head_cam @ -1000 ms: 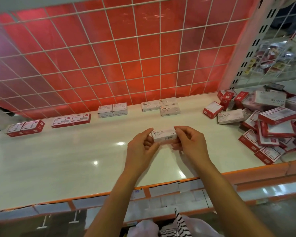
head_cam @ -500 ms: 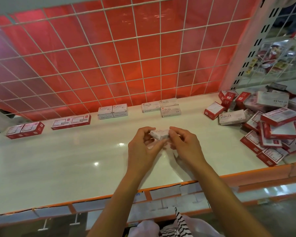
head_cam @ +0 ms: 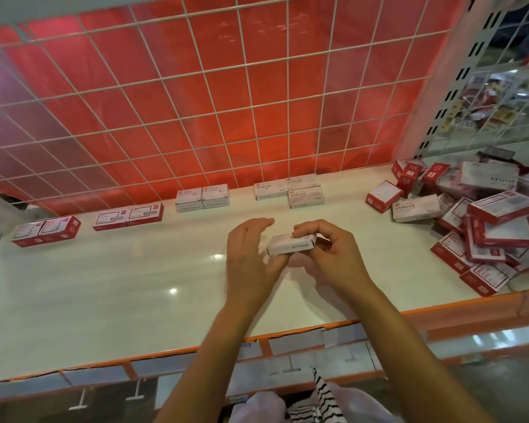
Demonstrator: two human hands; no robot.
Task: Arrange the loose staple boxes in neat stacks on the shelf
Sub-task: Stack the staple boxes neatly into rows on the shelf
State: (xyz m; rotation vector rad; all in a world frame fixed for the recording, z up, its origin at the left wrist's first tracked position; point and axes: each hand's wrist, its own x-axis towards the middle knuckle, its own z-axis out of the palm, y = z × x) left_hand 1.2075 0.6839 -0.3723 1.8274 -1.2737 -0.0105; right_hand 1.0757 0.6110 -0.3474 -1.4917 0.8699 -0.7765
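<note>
A small white staple box (head_cam: 290,244) is held above the middle of the white shelf (head_cam: 104,285). My right hand (head_cam: 330,254) pinches its right end with curled fingers. My left hand (head_cam: 251,257) supports its left end from below, fingers extended over the top. Along the back edge lie paired boxes: white staple boxes (head_cam: 289,190), white boxes (head_cam: 202,196), red boxes (head_cam: 129,215) and more red boxes (head_cam: 46,231). A loose heap of red and white staple boxes (head_cam: 483,221) fills the right end.
A white wire grid over a red panel (head_cam: 211,102) backs the shelf. An orange lip with price-label holders (head_cam: 287,346) runs along the front edge. Another wire bay with goods (head_cam: 501,96) lies to the right. Striped cloth (head_cam: 318,404) shows below.
The box has been turned in my hands so a long side with lettering faces me. My left fingers have straightened over it; both hands stay over mid-shelf.
</note>
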